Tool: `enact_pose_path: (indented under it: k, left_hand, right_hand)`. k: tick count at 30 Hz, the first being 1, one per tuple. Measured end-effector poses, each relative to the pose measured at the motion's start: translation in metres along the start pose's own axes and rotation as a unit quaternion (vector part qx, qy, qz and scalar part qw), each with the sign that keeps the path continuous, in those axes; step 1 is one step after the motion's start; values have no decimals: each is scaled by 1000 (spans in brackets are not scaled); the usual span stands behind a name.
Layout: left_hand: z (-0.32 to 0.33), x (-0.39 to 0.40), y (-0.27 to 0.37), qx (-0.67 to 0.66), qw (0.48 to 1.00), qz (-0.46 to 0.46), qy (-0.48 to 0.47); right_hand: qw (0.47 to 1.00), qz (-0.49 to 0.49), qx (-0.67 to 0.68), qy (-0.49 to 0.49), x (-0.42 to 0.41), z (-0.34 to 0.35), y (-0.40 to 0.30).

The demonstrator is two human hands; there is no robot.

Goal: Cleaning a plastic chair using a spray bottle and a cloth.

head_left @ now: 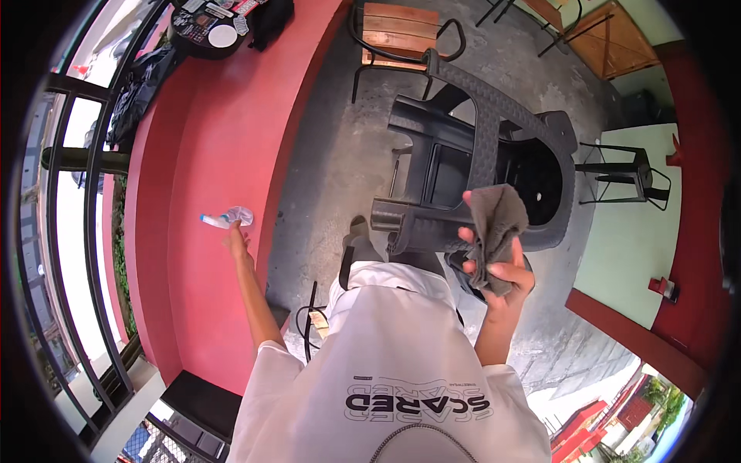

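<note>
My left hand (238, 243) reaches out over the pink-red ledge (220, 144). Its index finger meets or overlaps a small clear spray bottle (238, 216) with a white and blue head; whether the fingers grip it is unclear. In my right hand (509, 278) is a crumpled grey-brown cloth (499, 231), pinched between thumb and fingers. Directly in front of my legs stands a dark grey plastic armchair (483, 133) with a woven-pattern frame. The cloth and right hand cover part of its near right side in the picture.
A wood-slat metal chair (399, 32) stands beyond the plastic one. Black metal railings (95, 173) run along the left. A sticker-covered round black object (202, 29) and dark fabric (139, 92) lie at the ledge's far end. Farther right is a black metal stool (631, 173).
</note>
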State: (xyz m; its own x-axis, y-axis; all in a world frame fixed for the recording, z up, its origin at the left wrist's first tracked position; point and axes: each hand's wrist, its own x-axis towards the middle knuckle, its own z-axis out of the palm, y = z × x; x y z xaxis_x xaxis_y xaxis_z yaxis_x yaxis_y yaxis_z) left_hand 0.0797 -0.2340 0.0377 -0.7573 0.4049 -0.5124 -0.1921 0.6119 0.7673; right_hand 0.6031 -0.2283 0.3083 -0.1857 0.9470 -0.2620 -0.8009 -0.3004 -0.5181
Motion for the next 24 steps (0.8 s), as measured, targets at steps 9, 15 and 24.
enact_pose_path:
  k: [9,15,24]
  left_hand:
    - [72,-310,189,3,722,473,-505]
    - [102,-313,201,53,674,379,-632]
    - [117,-376,213,-43,533,519,-666]
  right_hand:
    - [955,-29,-294,-28,3,49,52]
    - [942,52,-326,-67,-22,38,45]
    - [963,-32,71,-258,-26,6,77]
